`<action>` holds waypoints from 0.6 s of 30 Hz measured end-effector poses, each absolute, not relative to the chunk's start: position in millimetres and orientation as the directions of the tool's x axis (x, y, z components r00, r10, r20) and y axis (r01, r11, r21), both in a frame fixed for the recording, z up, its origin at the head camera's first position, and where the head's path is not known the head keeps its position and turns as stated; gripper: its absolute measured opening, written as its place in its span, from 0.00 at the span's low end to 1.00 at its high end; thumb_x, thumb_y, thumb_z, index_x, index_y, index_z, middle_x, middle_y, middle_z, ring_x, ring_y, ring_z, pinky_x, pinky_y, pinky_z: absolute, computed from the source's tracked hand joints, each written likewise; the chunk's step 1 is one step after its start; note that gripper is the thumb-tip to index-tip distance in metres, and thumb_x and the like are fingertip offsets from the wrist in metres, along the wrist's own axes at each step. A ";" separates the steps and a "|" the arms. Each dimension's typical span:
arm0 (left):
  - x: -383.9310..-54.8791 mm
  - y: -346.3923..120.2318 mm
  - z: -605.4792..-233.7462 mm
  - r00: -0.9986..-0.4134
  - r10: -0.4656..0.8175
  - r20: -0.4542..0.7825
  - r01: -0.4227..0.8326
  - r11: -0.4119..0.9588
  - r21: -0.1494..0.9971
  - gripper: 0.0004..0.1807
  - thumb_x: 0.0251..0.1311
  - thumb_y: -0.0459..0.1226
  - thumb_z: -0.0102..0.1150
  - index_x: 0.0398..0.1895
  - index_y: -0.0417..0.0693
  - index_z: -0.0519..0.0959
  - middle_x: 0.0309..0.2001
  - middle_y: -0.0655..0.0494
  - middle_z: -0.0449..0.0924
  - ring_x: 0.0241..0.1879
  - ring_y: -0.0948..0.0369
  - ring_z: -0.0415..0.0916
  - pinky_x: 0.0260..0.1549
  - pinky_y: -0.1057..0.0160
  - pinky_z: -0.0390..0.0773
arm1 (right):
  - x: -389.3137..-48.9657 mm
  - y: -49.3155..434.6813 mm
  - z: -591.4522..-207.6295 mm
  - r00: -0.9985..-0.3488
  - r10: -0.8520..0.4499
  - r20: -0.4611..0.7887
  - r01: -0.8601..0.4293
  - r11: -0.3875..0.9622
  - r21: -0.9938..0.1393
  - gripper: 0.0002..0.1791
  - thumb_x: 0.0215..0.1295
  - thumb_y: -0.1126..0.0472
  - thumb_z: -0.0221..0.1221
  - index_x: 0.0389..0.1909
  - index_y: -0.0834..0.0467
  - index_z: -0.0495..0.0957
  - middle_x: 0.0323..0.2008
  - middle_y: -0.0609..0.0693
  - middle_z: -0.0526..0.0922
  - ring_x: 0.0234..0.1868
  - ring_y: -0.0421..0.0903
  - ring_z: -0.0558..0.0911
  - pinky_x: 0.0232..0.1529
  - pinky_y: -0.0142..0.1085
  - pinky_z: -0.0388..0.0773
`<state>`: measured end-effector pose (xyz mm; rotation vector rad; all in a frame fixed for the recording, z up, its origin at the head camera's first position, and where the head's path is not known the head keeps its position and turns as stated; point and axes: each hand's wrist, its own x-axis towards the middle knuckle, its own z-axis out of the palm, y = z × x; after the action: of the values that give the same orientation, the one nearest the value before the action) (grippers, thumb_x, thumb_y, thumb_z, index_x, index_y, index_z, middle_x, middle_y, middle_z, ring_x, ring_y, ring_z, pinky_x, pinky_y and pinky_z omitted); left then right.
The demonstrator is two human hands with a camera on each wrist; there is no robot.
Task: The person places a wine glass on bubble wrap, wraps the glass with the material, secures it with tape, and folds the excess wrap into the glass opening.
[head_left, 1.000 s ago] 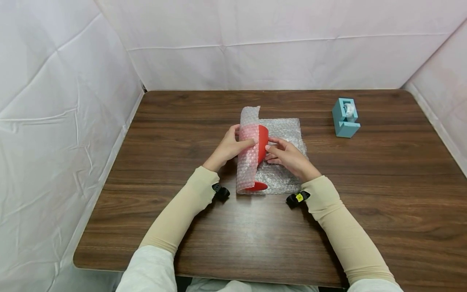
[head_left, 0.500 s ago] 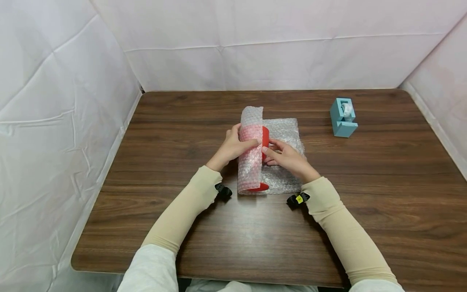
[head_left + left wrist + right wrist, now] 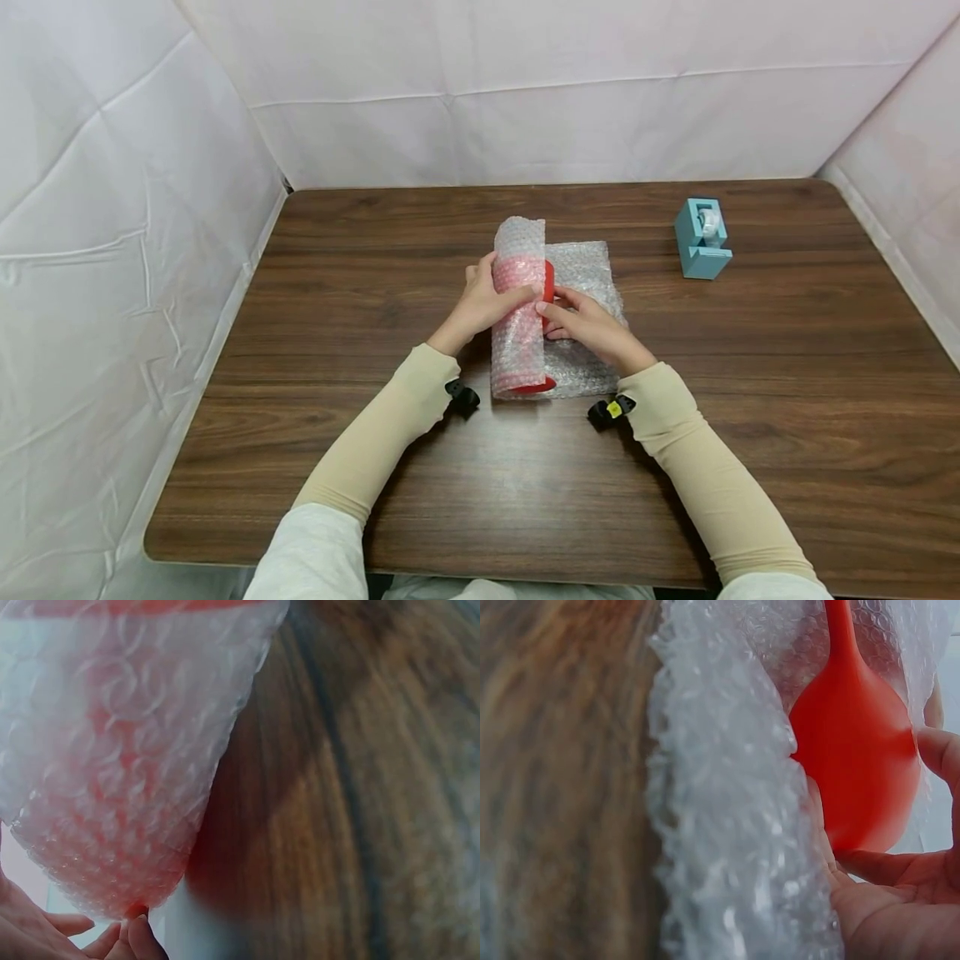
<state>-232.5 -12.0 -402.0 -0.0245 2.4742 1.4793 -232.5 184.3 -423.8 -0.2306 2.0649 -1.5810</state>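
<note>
A red goblet (image 3: 859, 750) lies on its side on a bubble wrap sheet (image 3: 581, 367). Part of the sheet is folded over from the left and covers most of the goblet; a strip of its bowl and the edge of its foot show at the right. My left hand (image 3: 483, 302) grips the folded bubble wrap around the goblet, thumb on top and fingers at the far left side. My right hand (image 3: 592, 329) holds the goblet's bowl from the right, its thumb by the wrap's folded edge. In the right wrist view the stem points away from that hand.
A light blue tape dispenser (image 3: 701, 242) with a roll of clear tape stands at the back right of the brown wooden table (image 3: 337, 317). White cloth walls (image 3: 450, 133) border the table at the back and sides.
The folded bubble wrap has come further right over the goblet, so less red shows. My left hand has shifted slightly right with it; the right hand has stayed almost in place.
</note>
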 end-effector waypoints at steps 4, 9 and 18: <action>-232.0 -12.9 -402.6 -0.970 0.125 -0.210 -0.130 0.467 0.875 0.48 0.58 0.54 0.58 0.75 0.50 0.45 0.66 0.42 0.52 0.63 0.48 0.62 0.62 0.48 0.67 | -232.9 185.7 -424.2 -0.842 -0.449 -0.299 0.177 0.295 -0.939 0.38 0.71 0.52 0.51 0.73 0.66 0.49 0.58 0.64 0.68 0.40 0.40 0.79 0.49 0.34 0.79; -231.5 -14.4 -402.6 -0.972 0.119 -0.201 -0.137 0.403 0.905 0.40 0.65 0.49 0.50 0.74 0.46 0.47 0.65 0.42 0.59 0.64 0.49 0.63 0.62 0.49 0.67 | -233.6 187.0 -425.8 -0.839 -0.457 -0.296 0.192 0.262 -0.946 0.37 0.72 0.53 0.50 0.73 0.66 0.47 0.54 0.61 0.69 0.41 0.41 0.78 0.46 0.32 0.79; -231.9 -17.6 -404.3 -0.968 0.149 -0.203 -0.147 0.322 0.935 0.34 0.67 0.45 0.47 0.73 0.46 0.50 0.66 0.43 0.61 0.65 0.49 0.63 0.64 0.50 0.66 | -235.3 191.6 -427.9 -0.829 -0.463 -0.314 0.251 0.193 -0.949 0.37 0.73 0.57 0.46 0.75 0.61 0.40 0.56 0.59 0.65 0.42 0.41 0.76 0.45 0.30 0.78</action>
<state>-231.9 -17.6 -404.3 0.0021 2.3364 1.6949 -235.3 191.6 -427.9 -0.1974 1.9238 -1.6891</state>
